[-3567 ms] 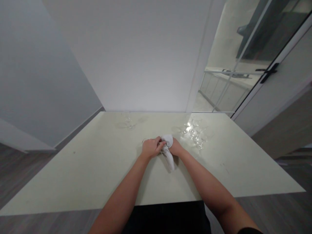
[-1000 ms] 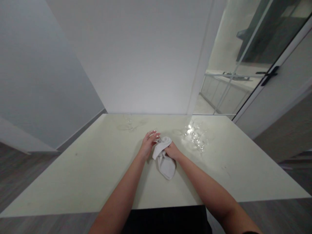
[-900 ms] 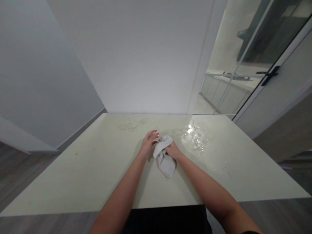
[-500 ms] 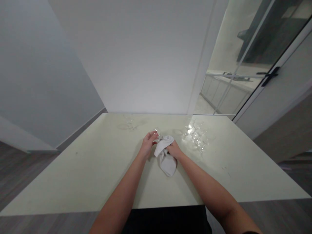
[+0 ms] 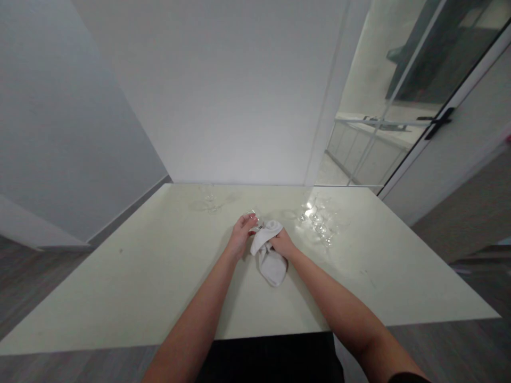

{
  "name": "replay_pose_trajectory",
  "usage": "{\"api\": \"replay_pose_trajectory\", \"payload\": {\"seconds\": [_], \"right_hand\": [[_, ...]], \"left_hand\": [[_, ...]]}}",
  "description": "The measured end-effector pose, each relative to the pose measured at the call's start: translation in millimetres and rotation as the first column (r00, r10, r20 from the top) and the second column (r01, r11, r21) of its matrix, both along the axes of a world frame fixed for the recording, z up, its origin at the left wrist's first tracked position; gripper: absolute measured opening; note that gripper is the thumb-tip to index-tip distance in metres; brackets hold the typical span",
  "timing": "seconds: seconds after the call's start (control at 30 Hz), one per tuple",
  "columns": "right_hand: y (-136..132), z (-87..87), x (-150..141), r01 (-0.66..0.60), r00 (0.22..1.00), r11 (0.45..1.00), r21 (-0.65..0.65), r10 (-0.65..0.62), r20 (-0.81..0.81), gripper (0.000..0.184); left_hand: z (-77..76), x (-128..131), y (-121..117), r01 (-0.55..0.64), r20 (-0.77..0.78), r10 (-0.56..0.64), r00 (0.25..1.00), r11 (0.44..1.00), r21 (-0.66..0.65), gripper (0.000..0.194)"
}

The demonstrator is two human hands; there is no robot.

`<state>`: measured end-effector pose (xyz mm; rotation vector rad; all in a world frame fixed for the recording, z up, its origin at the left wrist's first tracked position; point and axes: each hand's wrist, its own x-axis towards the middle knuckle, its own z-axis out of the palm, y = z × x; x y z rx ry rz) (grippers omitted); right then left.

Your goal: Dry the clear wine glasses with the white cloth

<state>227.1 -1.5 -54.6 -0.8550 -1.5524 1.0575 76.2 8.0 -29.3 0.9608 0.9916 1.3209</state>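
My left hand point(image 5: 242, 232) is closed around a clear stemmed glass point(image 5: 255, 214), whose bowl shows faintly above the fingers. A white cloth point(image 5: 273, 263) hangs from my right hand point(image 5: 282, 243), which grips it against the lower end of the glass. Part of the cloth covers that end, and the right fingers are mostly hidden in its folds. Both hands are over the middle of the pale table, close together.
To the right on the pale table point(image 5: 159, 287) several clear stemmed glasses point(image 5: 319, 221) stand in a group. A single clear glass point(image 5: 209, 199) is at the back left. Behind the table rises a white panel point(image 5: 239, 106); a glazed door point(image 5: 399, 106) is at the right.
The whole view has shifted slightly. Both hands keep the same hold on the glass and the cloth, with barely any visible movement between them.
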Motion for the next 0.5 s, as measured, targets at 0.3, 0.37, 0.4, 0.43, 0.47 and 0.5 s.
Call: {"api": "replay_pose_trajectory", "payload": {"seconds": [0.3, 0.37, 0.4, 0.43, 0.47, 0.5], "right_hand": [[1.1, -4.0, 1.6, -0.015, 0.999, 1.0, 0.005, 0.014, 0.044, 0.024], [1.0, -5.3, 1.5, -0.012, 0.999, 1.0, 0.003, 0.012, 0.041, 0.025], [1.0, -5.9, 1.5, -0.01, 0.999, 1.0, 0.005, 0.01, 0.037, 0.025], [1.0, -6.3, 1.4, -0.01, 0.999, 1.0, 0.009, 0.01, 0.034, 0.025], [1.1, -6.6, 1.4, -0.01, 0.999, 1.0, 0.012, 0.01, 0.031, 0.024], [1.2, -6.8, 1.3, -0.012, 0.999, 1.0, 0.012, 0.012, 0.031, 0.024]], "left_hand": [[-1.4, -1.6, 0.9, 0.001, -0.036, -0.002, 0.999, 1.0, -0.017, 0.048], [-0.7, -1.4, 0.6, 0.002, -0.028, -0.002, 1.0, 1.0, -0.027, 0.047], [-0.5, -1.2, 0.5, 0.003, -0.027, -0.004, 1.0, 1.0, -0.029, 0.047], [-0.5, -1.1, 0.5, 0.006, -0.027, -0.007, 1.0, 1.0, -0.03, 0.046], [-0.5, -1.0, 0.6, 0.007, -0.028, -0.008, 1.0, 1.0, -0.03, 0.047], [-0.7, -0.9, 0.8, 0.007, -0.029, -0.008, 1.0, 1.0, -0.03, 0.047]]}}
